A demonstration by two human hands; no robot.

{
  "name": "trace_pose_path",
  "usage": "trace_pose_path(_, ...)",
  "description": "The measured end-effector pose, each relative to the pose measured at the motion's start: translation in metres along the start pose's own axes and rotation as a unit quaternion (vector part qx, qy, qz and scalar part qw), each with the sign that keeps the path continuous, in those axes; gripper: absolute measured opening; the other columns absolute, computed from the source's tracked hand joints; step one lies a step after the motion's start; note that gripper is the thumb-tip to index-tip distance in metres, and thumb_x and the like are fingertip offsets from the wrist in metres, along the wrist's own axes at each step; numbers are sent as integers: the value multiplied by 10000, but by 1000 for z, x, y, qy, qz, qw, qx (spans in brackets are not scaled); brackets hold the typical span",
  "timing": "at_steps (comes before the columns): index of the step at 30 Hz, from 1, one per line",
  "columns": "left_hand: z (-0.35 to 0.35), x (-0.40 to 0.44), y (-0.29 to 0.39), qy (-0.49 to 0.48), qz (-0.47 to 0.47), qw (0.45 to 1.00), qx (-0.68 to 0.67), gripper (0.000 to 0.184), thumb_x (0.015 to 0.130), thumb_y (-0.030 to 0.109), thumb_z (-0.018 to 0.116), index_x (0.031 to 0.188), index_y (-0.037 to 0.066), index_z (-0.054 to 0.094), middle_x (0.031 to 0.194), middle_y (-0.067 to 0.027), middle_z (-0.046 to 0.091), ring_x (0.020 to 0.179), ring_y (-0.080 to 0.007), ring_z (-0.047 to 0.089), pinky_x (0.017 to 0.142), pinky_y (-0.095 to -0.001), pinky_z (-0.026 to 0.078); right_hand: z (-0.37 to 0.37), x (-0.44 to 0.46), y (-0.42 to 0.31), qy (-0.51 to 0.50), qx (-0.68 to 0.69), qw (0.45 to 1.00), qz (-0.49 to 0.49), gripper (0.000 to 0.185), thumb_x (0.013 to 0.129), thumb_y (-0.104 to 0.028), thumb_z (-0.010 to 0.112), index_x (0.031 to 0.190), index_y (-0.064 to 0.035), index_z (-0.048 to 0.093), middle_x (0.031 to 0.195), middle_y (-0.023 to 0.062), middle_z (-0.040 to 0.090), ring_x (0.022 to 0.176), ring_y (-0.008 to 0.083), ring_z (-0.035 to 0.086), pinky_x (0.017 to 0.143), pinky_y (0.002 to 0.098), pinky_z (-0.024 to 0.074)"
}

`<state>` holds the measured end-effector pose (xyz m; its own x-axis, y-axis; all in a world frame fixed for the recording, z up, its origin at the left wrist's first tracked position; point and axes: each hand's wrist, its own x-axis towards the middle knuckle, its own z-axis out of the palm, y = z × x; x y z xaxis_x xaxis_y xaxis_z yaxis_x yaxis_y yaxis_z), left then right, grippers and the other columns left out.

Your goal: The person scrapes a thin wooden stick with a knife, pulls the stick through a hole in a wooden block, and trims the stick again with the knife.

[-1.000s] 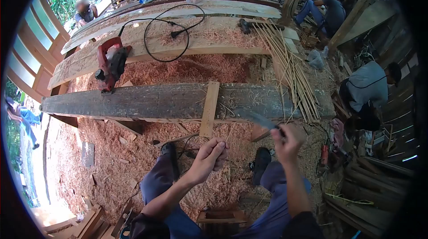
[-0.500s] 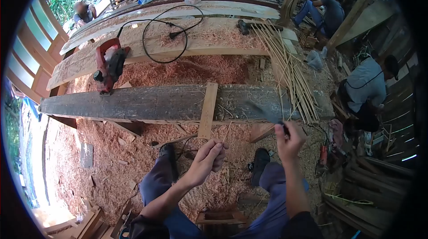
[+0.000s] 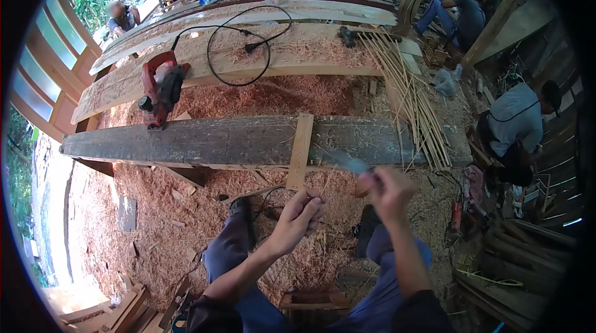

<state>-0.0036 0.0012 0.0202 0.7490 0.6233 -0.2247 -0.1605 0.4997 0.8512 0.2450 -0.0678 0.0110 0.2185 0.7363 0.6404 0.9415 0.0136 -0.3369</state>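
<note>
My left hand (image 3: 298,220) is closed on a thin bamboo stick (image 3: 326,182), whose tip points up and away from me. To its right my right hand (image 3: 392,196) grips a knife (image 3: 349,163); motion smears the blade, which points up and left. Both hands are in front of the near edge of a dark weathered plank (image 3: 230,140). Across that plank lies a short pale wooden strip (image 3: 301,153), its lower end just above my left hand. A loose bundle of similar bamboo sticks (image 3: 425,115) rests at the plank's right end.
A red electric planer (image 3: 162,91) sits on the boards at left, its black cord (image 3: 268,53) coiled behind. A hammer-like tool (image 3: 347,36) lies by the sticks. Shavings (image 3: 167,240) cover the floor. A co-worker (image 3: 518,122) crouches at right; several others are farther back.
My right hand has moved left with the knife, closer to my left hand. The left hand still grips the bamboo stick. The whole view has shifted slightly.
</note>
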Motion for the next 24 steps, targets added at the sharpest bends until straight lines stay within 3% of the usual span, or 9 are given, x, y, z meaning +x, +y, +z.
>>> trace_pose_path(1,2,-2,2,-3,0,1000,-2,149,1117,224,464,1148,86,509,788,45,404,585,-31,296,491,-204,242,-5,2,10,-9,-35,995,90,447,918,-489,735,775,-69,683,636,24,585,538,177,569,498,343,402)
trace_pose_path(5,1,-4,12,3,-15,1000,-21,165,1116,222,467,1176,88,541,800,44,427,602,-26,315,500,-203,258,-16,14,12,108,28,988,104,451,927,-479,731,774,-58,682,646,34,596,553,167,586,504,333,410)
trace_pose_path(7,-2,-5,9,26,-36,999,-14,173,1116,216,468,1191,87,556,807,48,445,617,-21,338,509,-203,276,-5,4,-11,106,68,992,0,452,960,-514,685,796,-94,707,578,5,579,484,155,558,454,332,393)
trace_pose_path(13,-5,-2,-3,21,-9,999,-27,209,1113,202,473,1218,49,570,804,20,501,607,-28,367,518,-218,299,9,0,-45,-22,107,991,-73,448,884,-516,760,788,-82,700,648,34,621,546,221,606,504,351,434)
trace_pose_path(14,-6,-3,-1,-7,-23,1000,-10,212,1112,197,473,1214,38,568,804,15,509,600,-29,362,518,-219,296,10,0,-46,-34,105,990,-86,453,895,-519,749,781,-83,698,641,18,626,540,190,604,494,342,425)
trace_pose_path(18,-9,-3,-6,-38,-15,997,-61,216,1115,188,465,1217,29,569,799,5,523,581,-28,343,511,-214,280,9,-3,-19,-53,76,994,-60,475,910,-518,735,784,-62,695,647,18,629,545,165,600,495,329,424)
trace_pose_path(20,-5,-7,0,-34,-11,999,-34,205,1116,191,462,1204,38,567,787,7,515,576,-30,340,506,-212,277,1,9,4,58,51,996,35,535,981,-590,610,763,-111,708,539,-28,569,431,108,518,406,282,371)
trace_pose_path(21,-4,-8,2,-27,-5,1000,-8,195,1118,194,459,1191,47,566,776,9,508,571,-32,336,501,-210,273,-2,8,6,57,50,997,33,535,981,-590,610,763,-111,708,539,-28,569,431,108,518,406,282,371)
trace_pose_path(24,-3,-5,-1,12,-7,999,31,169,1119,201,458,1166,71,556,781,10,498,566,-36,325,493,-207,257,-9,0,-9,60,115,990,47,459,995,-487,647,793,-80,716,595,9,598,497,127,571,451,309,397)
